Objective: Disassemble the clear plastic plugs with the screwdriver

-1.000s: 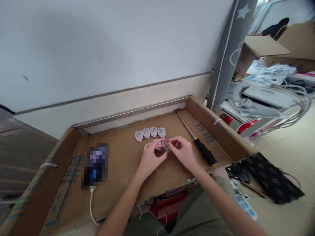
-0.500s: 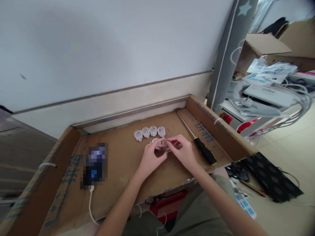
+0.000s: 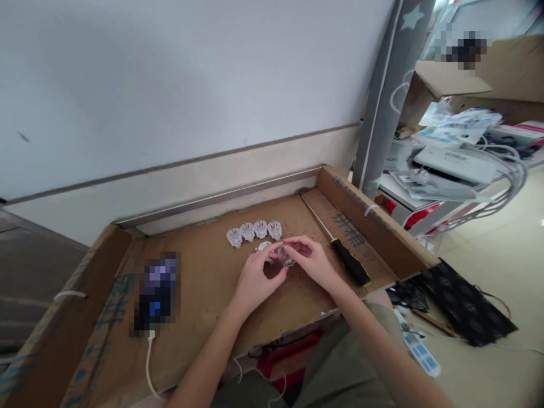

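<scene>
Two bare forearms, no sleeves in view. Left hand [image 3: 255,277] and right hand [image 3: 312,262]: no gloves, rings or watch visible. Olive-khaki trousers at 6 o'clock, plain fabric.

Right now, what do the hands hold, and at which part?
Both hands, left and right, pinch one small clear plug part by its sides, between fingertips.

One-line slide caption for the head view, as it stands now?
Both hands, left hand and right hand, pinch a small clear plug over a cardboard tray, beside four more plugs and a screwdriver.
</scene>
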Demonstrator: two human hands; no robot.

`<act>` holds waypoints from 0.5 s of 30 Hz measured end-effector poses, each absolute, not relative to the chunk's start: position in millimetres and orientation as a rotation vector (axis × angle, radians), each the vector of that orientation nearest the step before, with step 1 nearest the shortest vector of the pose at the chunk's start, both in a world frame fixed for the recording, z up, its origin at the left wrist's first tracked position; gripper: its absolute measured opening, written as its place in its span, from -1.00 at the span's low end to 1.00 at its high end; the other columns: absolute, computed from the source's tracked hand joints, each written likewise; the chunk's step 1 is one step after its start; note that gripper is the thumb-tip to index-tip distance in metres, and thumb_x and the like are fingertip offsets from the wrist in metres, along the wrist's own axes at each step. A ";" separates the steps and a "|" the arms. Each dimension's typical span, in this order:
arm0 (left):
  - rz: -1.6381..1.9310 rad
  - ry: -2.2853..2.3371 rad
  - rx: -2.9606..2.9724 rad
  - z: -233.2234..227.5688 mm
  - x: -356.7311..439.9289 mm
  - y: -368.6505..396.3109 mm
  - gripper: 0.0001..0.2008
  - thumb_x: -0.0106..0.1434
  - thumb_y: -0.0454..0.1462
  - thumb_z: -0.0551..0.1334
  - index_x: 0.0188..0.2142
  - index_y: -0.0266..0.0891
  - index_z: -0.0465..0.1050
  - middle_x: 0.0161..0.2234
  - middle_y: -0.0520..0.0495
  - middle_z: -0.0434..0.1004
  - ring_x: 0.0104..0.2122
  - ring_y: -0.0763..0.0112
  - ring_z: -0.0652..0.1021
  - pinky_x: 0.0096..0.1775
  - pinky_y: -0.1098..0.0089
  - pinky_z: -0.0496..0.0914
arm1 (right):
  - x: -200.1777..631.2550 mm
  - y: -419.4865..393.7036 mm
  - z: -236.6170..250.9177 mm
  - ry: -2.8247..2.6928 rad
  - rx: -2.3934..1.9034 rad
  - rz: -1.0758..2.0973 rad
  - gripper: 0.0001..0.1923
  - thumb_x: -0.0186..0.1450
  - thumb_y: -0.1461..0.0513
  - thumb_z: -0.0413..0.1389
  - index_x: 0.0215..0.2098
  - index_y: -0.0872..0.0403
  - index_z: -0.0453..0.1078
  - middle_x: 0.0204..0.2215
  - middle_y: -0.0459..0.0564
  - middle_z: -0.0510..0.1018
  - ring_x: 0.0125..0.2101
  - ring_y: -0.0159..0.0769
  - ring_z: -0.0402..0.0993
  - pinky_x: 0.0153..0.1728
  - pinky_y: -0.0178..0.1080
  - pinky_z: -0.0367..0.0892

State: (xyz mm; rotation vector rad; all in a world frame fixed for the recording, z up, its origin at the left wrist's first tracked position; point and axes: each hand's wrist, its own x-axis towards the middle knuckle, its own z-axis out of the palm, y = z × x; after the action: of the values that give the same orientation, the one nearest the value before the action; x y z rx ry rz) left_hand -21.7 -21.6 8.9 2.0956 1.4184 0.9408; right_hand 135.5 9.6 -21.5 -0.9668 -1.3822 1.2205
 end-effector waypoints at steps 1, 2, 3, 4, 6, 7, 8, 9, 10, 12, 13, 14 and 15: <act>0.914 1.425 2.162 12.6 -23.6 -23.5 -0.51 0.15 -0.24 0.24 0.10 -0.08 0.29 -0.21 -0.04 0.57 -0.18 0.31 0.54 -0.05 0.20 0.37 | 136.2 10.2 -21.9 -1.363 -0.964 1.248 -0.63 0.18 0.06 0.16 -0.16 0.15 0.43 -0.31 0.04 0.50 -0.35 -0.43 0.45 -0.31 -0.37 0.41; 0.882 1.447 2.232 17.7 -29.2 -27.1 -0.50 0.16 -0.21 0.24 0.12 -0.07 0.28 -0.16 -0.06 0.56 -0.13 0.29 0.52 -0.03 0.19 0.36 | 136.8 10.6 -22.0 -1.343 -0.963 1.269 -0.62 0.17 0.06 0.17 -0.15 0.14 0.43 -0.31 0.03 0.50 -0.35 -0.43 0.44 -0.30 -0.37 0.41; 0.865 1.504 2.289 23.6 -39.2 -32.5 -0.49 0.17 -0.17 0.23 0.12 -0.07 0.27 -0.11 -0.07 0.54 -0.08 0.27 0.50 0.00 0.17 0.34 | 137.4 10.6 -21.8 -1.325 -0.963 1.287 -0.62 0.17 0.06 0.17 -0.15 0.14 0.44 -0.31 0.03 0.50 -0.35 -0.44 0.44 -0.29 -0.37 0.41; 0.863 1.599 2.323 29.5 -54.1 -39.7 -0.49 0.16 -0.13 0.24 0.12 -0.08 0.28 -0.03 -0.09 0.50 -0.02 0.23 0.47 0.04 0.15 0.31 | 137.9 10.5 -21.4 -1.307 -0.965 1.299 -0.63 0.17 0.06 0.17 -0.16 0.13 0.44 -0.30 0.03 0.51 -0.34 -0.44 0.44 -0.27 -0.37 0.40; 1.022 2.003 2.180 38.1 -96.6 -58.6 -0.52 0.17 -0.08 0.21 0.07 -0.11 0.34 0.06 -0.12 0.43 0.06 0.16 0.41 0.11 0.08 0.24 | 138.3 10.1 -20.4 -1.268 -0.974 1.313 -0.66 0.18 0.06 0.16 -0.18 0.13 0.44 -0.25 0.03 0.50 -0.30 -0.43 0.44 -0.25 -0.37 0.41; 1.140 2.235 1.971 39.4 -121.8 -69.1 -0.54 0.19 -0.06 0.16 0.05 -0.16 0.36 0.09 -0.14 0.40 0.10 0.12 0.38 0.14 0.05 0.20 | 138.2 10.1 -19.8 -1.248 -0.981 1.318 -0.66 0.19 0.06 0.16 -0.19 0.13 0.44 -0.25 0.03 0.50 -0.30 -0.43 0.44 -0.26 -0.37 0.41; 1.210 2.411 1.750 38.3 -147.0 -79.2 -0.50 0.16 -0.04 0.15 0.04 -0.23 0.37 0.11 -0.19 0.38 0.12 0.05 0.35 0.16 0.02 0.18 | 138.0 10.1 -19.2 -1.229 -0.989 1.326 -0.66 0.19 0.05 0.15 -0.19 0.13 0.43 -0.26 0.03 0.49 -0.32 -0.43 0.44 -0.31 -0.38 0.41; 1.204 2.538 1.494 35.2 -170.2 -88.4 -0.43 0.11 -0.02 0.17 0.05 -0.30 0.36 0.12 -0.25 0.36 0.13 -0.01 0.34 0.15 -0.01 0.18 | 137.7 10.4 -18.6 -1.212 -0.997 1.338 -0.65 0.20 0.04 0.15 -0.18 0.13 0.41 -0.28 0.03 0.49 -0.35 -0.44 0.43 -0.37 -0.40 0.40; 1.200 2.605 1.212 30.7 -189.9 -95.9 -0.37 0.08 -0.03 0.18 0.09 -0.33 0.33 0.12 -0.27 0.36 0.12 -0.05 0.36 0.15 -0.03 0.19 | 137.5 10.7 -18.0 -1.195 -1.003 1.353 -0.63 0.20 0.03 0.14 -0.17 0.12 0.40 -0.30 0.02 0.48 -0.40 -0.45 0.42 -0.45 -0.41 0.38; 1.207 2.539 0.848 20.1 -214.7 -105.5 -0.35 0.07 -0.07 0.16 0.12 -0.36 0.30 0.13 -0.26 0.37 0.13 0.00 0.36 0.17 0.01 0.17 | 137.0 11.1 -17.2 -1.164 -1.017 1.385 -0.59 0.20 -0.01 0.12 -0.15 0.12 0.37 -0.32 0.02 0.47 -0.50 -0.47 0.39 -0.59 -0.44 0.31; 1.219 2.477 0.785 15.5 -220.0 -107.6 -0.34 0.07 -0.10 0.16 0.14 -0.36 0.27 0.15 -0.24 0.35 0.14 0.05 0.35 0.19 0.06 0.16 | 136.8 11.1 -17.0 -1.152 -1.022 1.399 -0.58 0.20 -0.02 0.12 -0.15 0.12 0.35 -0.32 0.02 0.46 -0.54 -0.48 0.38 -0.64 -0.44 0.27; 1.235 2.415 0.785 11.7 -221.6 -108.3 -0.34 0.07 -0.12 0.16 0.15 -0.35 0.25 0.18 -0.22 0.31 0.16 0.09 0.33 0.20 0.10 0.15 | 136.7 10.9 -16.9 -1.142 -1.026 1.413 -0.56 0.19 -0.04 0.11 -0.15 0.12 0.33 -0.32 0.02 0.45 -0.56 -0.48 0.38 -0.66 -0.44 0.25; 1.252 2.369 0.821 8.9 -220.8 -107.9 -0.33 0.06 -0.13 0.18 0.16 -0.34 0.23 0.21 -0.21 0.27 0.18 0.13 0.31 0.21 0.13 0.14 | 136.7 10.5 -16.7 -1.135 -1.029 1.424 -0.54 0.19 -0.06 0.11 -0.15 0.12 0.31 -0.33 0.01 0.44 -0.57 -0.47 0.38 -0.69 -0.44 0.23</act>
State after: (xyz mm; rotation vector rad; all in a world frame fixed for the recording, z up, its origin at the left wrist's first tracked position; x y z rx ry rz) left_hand -220.8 -107.9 8.9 0.8214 2.3694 1.2520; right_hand 136.7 10.5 -16.7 -1.0294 -1.1349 1.4244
